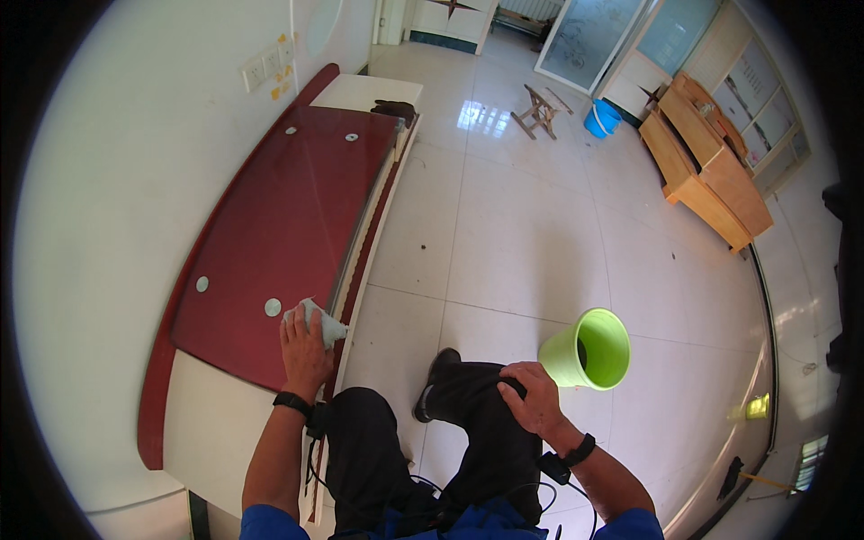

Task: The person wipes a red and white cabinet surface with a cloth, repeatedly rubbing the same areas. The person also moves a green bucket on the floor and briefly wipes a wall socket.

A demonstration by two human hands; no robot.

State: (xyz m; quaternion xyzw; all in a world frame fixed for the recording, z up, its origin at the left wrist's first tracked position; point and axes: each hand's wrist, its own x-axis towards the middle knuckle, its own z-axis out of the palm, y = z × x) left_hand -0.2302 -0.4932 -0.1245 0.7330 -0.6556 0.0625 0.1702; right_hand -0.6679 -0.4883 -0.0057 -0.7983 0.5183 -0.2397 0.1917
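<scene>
A pale, fluffy cloth (322, 324) lies under the fingers of my left hand (307, 354), which presses it at the front edge of a dark red glass top (283, 216). Round silver discs (272, 308) are set in the glass. This top sits on a long, low cream-and-red cabinet (214, 412) against the wall. My right hand (533, 398) rests on my right knee and holds nothing, its thumb spread from the fingers. Just beyond that knee is a light green plastic bin (557, 352), its mouth facing right; something dark shows inside.
A dark glove-like item (395, 109) lies at the cabinet's far end. Across the tiled floor (513, 256) are a folding wooden stool (540, 111), a blue bucket (602, 119) and wooden furniture (709, 169). Wall sockets (263, 67) sit above the cabinet. Black cables (540, 484) hang near my lap.
</scene>
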